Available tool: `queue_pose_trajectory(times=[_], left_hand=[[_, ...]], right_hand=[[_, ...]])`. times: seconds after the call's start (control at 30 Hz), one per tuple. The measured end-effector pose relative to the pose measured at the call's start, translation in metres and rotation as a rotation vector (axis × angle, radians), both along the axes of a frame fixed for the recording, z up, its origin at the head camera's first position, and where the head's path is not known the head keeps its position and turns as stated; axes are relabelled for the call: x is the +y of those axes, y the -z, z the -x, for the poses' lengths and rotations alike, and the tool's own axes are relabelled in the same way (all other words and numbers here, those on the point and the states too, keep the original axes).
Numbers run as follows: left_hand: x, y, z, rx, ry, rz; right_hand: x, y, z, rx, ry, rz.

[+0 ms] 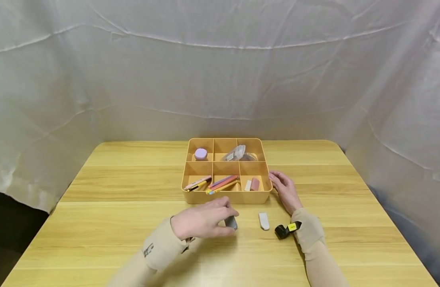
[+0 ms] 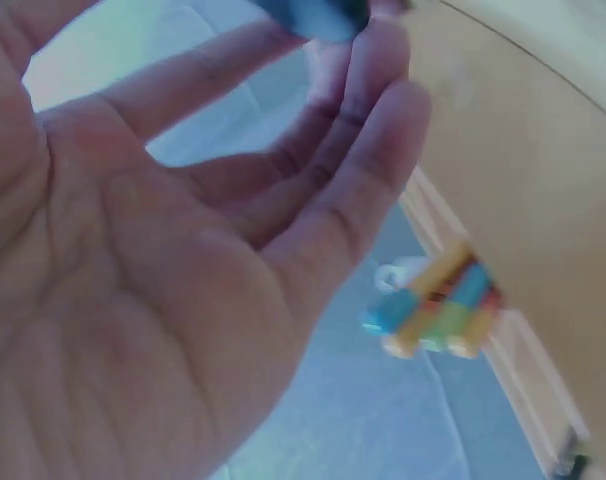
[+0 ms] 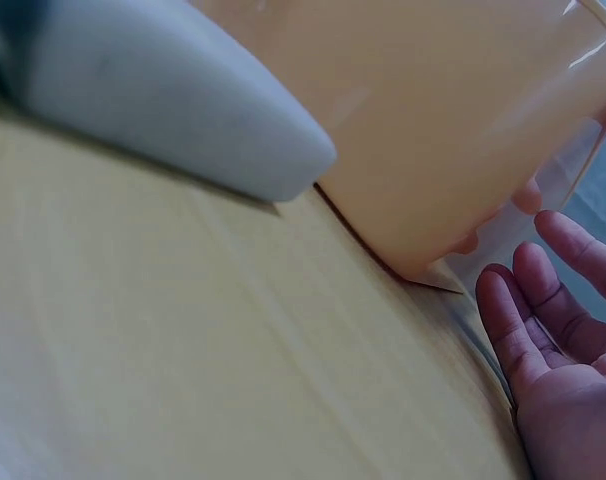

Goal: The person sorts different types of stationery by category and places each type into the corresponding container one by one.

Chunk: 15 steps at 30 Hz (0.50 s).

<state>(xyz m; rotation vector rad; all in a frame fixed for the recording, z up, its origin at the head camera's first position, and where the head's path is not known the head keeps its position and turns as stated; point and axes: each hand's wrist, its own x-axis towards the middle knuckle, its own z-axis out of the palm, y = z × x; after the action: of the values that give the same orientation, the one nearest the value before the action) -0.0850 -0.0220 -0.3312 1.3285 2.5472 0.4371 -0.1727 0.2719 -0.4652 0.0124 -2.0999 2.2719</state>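
Observation:
My left hand [image 1: 207, 218] is over the table in front of the box, pinching a small dark grey block [image 1: 231, 223] between thumb and fingers. Only the block's dark end [image 2: 323, 15] shows at the top of the left wrist view. My right hand [image 1: 286, 191] rests beside the orange divided box [image 1: 227, 197], its fingers [image 3: 508, 310] loosely extended at the box's right side wall. Between the hands lies a white, round-ended block [image 1: 263, 221], which looms large in the right wrist view.
Front compartments hold several pens and markers [image 1: 223, 184], a white eraser [image 1: 247, 185] and a pink eraser [image 1: 254, 184]. Behind are a lilac-lidded round container [image 1: 200, 154] and a clear plastic packet [image 1: 235, 153]. A pale curtain [image 1: 220, 79] surrounds the wooden table [image 1: 126, 187].

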Motion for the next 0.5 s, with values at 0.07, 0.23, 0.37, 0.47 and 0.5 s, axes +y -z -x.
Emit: queue_pose_trajectory(times=[0.07, 0.23, 0.37, 0.47, 0.5], left_hand=[[0.002, -0.007, 0.002, 0.016, 0.015, -0.011], [0.009, -0.028, 0.012, -0.054, 0.041, 0.020], [0.019, -0.044, 0.025, -0.108, 0.054, 0.060], [0.028, -0.052, 0.037, -0.116, 0.041, 0.091], [0.032, -0.053, 0.042, -0.124, 0.034, 0.098]], right_hand=[[0.000, 0.000, 0.000, -0.003, 0.004, -0.005], [0.000, -0.001, 0.000, 0.003, 0.006, -0.017], [0.000, 0.000, 0.000, 0.003, 0.008, -0.022], [0.001, 0.001, 0.001, 0.007, 0.006, -0.025], [0.001, 0.001, 0.001, 0.008, 0.005, -0.026]])
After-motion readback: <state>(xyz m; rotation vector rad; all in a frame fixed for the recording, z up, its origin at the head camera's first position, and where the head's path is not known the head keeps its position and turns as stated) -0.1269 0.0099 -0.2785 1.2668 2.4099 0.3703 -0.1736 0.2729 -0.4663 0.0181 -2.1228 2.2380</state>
